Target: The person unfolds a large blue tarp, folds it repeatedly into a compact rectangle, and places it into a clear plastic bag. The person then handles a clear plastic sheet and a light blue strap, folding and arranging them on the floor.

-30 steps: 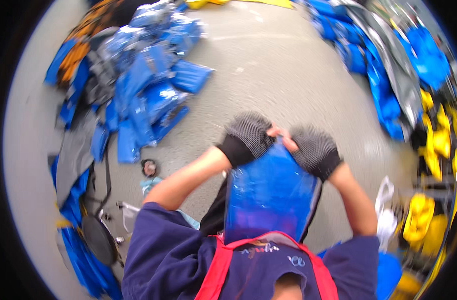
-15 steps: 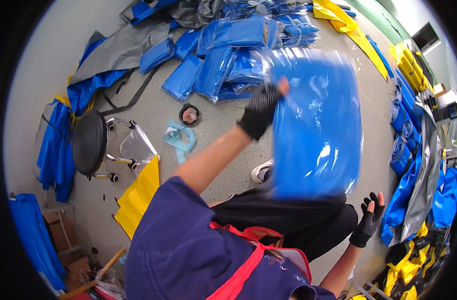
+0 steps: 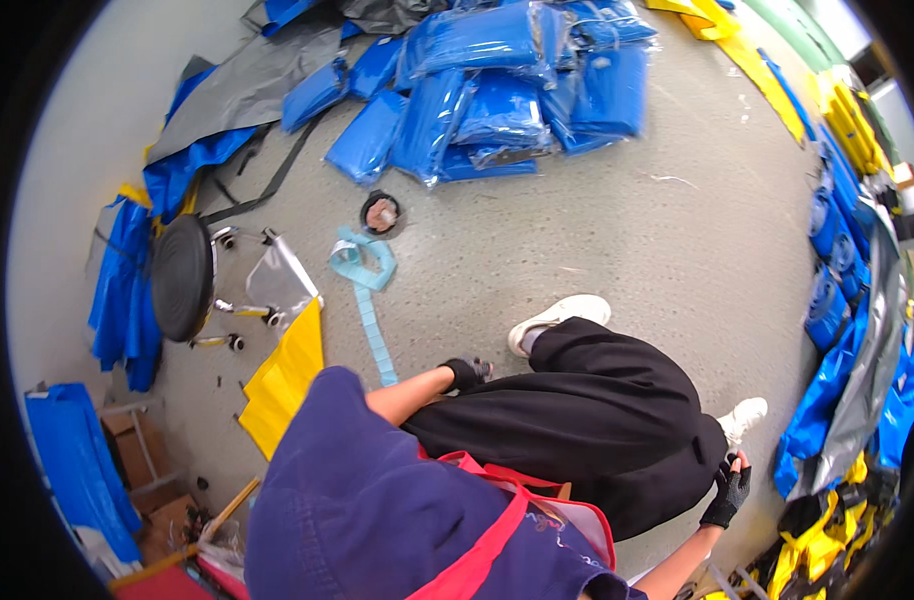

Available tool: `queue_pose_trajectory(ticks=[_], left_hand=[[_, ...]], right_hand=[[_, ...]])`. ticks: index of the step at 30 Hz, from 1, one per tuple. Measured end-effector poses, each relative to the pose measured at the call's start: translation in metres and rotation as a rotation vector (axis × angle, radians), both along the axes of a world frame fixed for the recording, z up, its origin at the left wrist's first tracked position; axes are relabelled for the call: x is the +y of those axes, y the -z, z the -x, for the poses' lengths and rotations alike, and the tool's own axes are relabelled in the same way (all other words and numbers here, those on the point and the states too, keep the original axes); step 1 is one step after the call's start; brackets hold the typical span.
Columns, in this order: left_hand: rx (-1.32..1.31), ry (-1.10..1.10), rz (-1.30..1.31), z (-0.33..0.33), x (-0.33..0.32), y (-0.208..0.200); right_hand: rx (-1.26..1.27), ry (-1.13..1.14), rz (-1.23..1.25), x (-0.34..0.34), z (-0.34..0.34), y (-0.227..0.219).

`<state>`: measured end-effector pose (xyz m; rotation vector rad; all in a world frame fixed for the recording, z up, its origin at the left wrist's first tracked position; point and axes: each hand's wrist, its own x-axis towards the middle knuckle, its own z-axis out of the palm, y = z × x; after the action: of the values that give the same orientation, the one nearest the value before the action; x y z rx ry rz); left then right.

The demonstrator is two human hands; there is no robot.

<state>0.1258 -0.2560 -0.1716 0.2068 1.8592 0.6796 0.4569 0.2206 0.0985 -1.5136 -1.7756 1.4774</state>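
My left hand [image 3: 469, 373], in a black fingerless glove, is beside my bent left leg with its fingers curled together and nothing visible in them. My right hand [image 3: 729, 490], gloved the same way, hangs beside my right knee near a white shoe [image 3: 743, 420]. It holds nothing, and its fingers are slightly apart. Ahead on the floor lies a pile of flat blue packages in clear plastic [image 3: 497, 110]. One blue package [image 3: 609, 95] lies at the pile's right end. Both hands are apart from the pile.
A light-blue tape strip [image 3: 372, 320] and a small black bowl [image 3: 381, 213] lie on the floor. At left stand a black wheeled stool [image 3: 184, 277] and a yellow sheet [image 3: 285, 375]. Blue rolls [image 3: 827, 305] and grey sheeting [image 3: 862, 350] line the right side.
The blue plastic-wrapped package is gone from my left hand, which has drawn back toward my leg. My right hand has lowered. The pile's right end, hidden before, now shows.
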Motion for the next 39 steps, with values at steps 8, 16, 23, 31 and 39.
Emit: queue_pose_trajectory(ticks=[8, 16, 23, 31, 39], left_hand=[[0.024, 0.174, 0.376, -0.033, -0.013, -0.025], [-0.068, -0.23, 0.0, -0.081, -0.025, -0.11], [0.232, -0.428, -0.13, -0.186, -0.126, -0.047], [0.775, -1.023, 0.206, -0.091, -0.291, -0.05], [1.195, -0.266, 0.825, 0.066, -0.431, -0.018]], right_hand=[[-0.154, -0.144, -0.057, 0.088, -0.01, 0.033], [-0.267, -0.614, -0.256, 0.146, 0.149, -0.024], [-0.05, -1.177, -0.269, 0.003, 0.362, -0.057], [-0.408, -1.722, -0.261, -0.144, 0.459, 0.023], [-0.396, -2.346, -0.803, -0.412, 0.601, 0.139]])
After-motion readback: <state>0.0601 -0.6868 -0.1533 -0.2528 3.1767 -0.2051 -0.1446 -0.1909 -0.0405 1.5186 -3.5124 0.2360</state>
